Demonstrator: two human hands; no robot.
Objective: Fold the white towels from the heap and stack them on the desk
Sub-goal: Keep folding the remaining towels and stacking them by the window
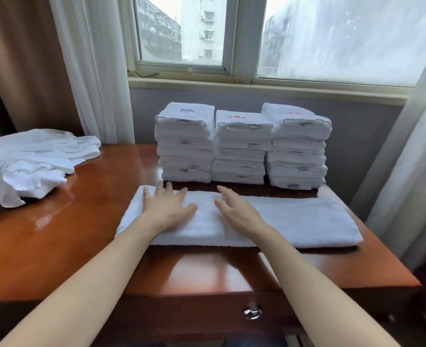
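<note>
A white towel (pixel 294 219), folded into a long strip, lies across the middle of the reddish wooden desk (pixel 81 246). My left hand (pixel 168 206) presses flat on the strip's left part with straight, spread fingers. Over the strip's middle is my right hand (pixel 235 209), fingers straight and slightly blurred; I cannot tell if it touches the cloth. Behind the strip stand three stacks of folded white towels: left (pixel 185 144), middle (pixel 242 149), right (pixel 298 149). The heap of unfolded white towels (pixel 29 164) lies at the desk's left.
A window with a sill (pixel 257 86) sits behind the stacks, with curtains at both sides (pixel 91 66). A drawer with a metal knob (pixel 251 313) is in the desk's front. The desk's right edge ends near the strip's right end.
</note>
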